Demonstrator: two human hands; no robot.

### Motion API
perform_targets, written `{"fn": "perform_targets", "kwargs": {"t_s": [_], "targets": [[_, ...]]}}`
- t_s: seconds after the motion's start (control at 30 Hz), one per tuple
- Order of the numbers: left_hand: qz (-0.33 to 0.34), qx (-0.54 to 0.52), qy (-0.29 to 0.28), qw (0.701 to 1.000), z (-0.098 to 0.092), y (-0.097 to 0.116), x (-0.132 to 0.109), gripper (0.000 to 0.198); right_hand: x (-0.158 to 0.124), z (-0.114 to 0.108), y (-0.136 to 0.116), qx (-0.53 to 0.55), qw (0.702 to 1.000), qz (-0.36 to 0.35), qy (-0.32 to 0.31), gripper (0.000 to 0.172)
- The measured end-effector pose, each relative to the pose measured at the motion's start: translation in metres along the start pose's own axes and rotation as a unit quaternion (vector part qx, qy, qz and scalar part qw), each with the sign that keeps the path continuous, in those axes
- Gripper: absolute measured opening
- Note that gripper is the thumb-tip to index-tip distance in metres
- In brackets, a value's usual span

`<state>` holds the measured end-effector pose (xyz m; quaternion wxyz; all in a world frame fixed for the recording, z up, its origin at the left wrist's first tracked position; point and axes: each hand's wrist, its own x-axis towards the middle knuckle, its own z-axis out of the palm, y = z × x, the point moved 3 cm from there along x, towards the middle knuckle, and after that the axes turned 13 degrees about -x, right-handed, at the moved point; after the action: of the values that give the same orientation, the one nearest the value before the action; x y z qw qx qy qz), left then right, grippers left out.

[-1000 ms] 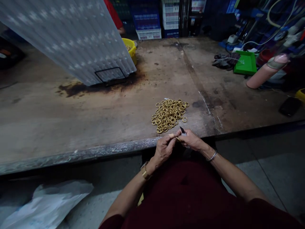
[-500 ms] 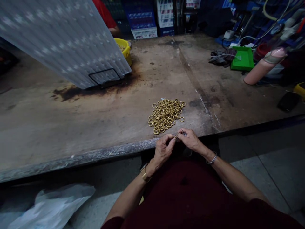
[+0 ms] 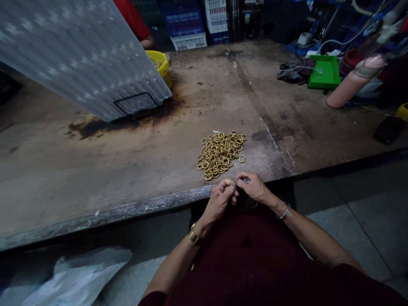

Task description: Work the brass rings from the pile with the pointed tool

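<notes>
At the table's front edge, my left hand [image 3: 219,199] is closed, with thumb and forefinger pinched together. My right hand [image 3: 254,188] meets it fingertip to fingertip, also in a pinch. A tiny brass-coloured glint shows between the fingertips, too small to name. Something dark grey shows among the right fingers, mostly hidden by them. Just beyond both hands lies a heap of brass rings [image 3: 219,154] on the wooden table [image 3: 159,157]. One loose ring [image 3: 242,159] rests apart at the heap's right side.
A ribbed translucent panel [image 3: 95,59] leans at the left with a black wire stand [image 3: 137,104]. Behind it are a yellow basket [image 3: 164,70] and a person's red sleeve [image 3: 134,21]. To the right are a green tray [image 3: 324,72], a pink bottle [image 3: 347,87] and a phone-like black object [image 3: 388,129].
My left fingers have shifted and curled slightly, still meeting the right hand. The camera view has moved a little. The heap of rings looks the same.
</notes>
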<state>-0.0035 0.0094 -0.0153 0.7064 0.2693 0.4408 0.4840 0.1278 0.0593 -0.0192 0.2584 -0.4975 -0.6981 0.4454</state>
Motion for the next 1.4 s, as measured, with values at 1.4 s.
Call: {"fn": "perform_targets", "kwargs": {"t_s": [1.4], "targets": [[-0.033,-0.201,-0.008,0.979,0.003,0.003,-0.008,0.033,0.05,-0.031,0.001,-0.497,0.867,0.021,0.027,0.036]]}}
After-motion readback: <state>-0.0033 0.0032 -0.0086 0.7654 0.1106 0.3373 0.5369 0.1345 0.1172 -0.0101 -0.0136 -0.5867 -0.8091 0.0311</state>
